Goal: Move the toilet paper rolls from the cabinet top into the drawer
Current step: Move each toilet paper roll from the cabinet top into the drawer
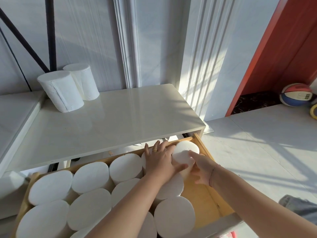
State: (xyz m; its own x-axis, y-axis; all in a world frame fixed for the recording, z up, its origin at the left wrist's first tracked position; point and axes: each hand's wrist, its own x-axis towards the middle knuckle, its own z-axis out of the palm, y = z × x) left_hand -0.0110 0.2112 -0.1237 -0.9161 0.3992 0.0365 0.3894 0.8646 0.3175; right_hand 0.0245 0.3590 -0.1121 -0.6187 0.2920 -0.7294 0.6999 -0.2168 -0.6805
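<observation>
Left grip (159,160) flat, right grip (203,169) round roll (184,149), under glossy cabinet top (111,121)
</observation>
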